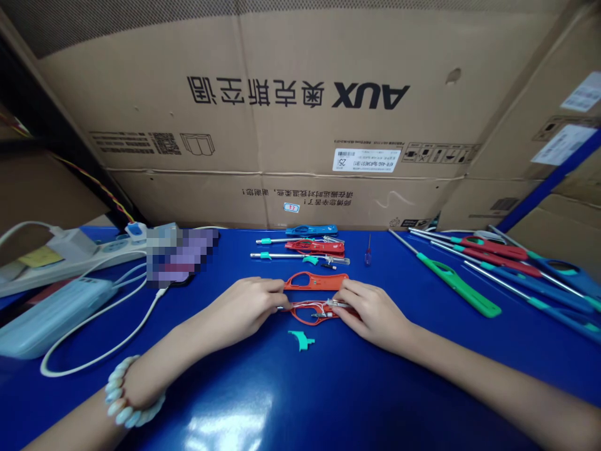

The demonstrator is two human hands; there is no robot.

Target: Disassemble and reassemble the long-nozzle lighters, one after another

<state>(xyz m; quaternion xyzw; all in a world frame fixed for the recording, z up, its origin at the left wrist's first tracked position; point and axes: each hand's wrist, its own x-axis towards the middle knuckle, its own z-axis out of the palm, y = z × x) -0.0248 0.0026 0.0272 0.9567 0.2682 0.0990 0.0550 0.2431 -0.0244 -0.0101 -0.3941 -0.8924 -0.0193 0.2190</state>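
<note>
My left hand (256, 304) is closed in a pinch on a thin metal tube (281, 307), at the left end of an orange lighter half-shell (297, 311). My right hand (373, 307) is closed over the other end of that shell, its fingers on a clear fuel tank (339, 304) that they partly hide. White wire and small parts lie in the shell between my hands. Just beyond, a second orange half-shell (323, 283) lies flat, touched or nearly touched by both hands. A loose turquoise trigger (301, 341) lies nearer me.
Behind are red (310, 246) and blue (312, 230) shells, metal tubes with turquoise triggers, and a small screwdriver (367, 255). Long lighters, one green (457, 285), lie at right. Left are a power bank (56, 316), cables, and a power strip (101, 250). A large carton (282, 138) stands behind.
</note>
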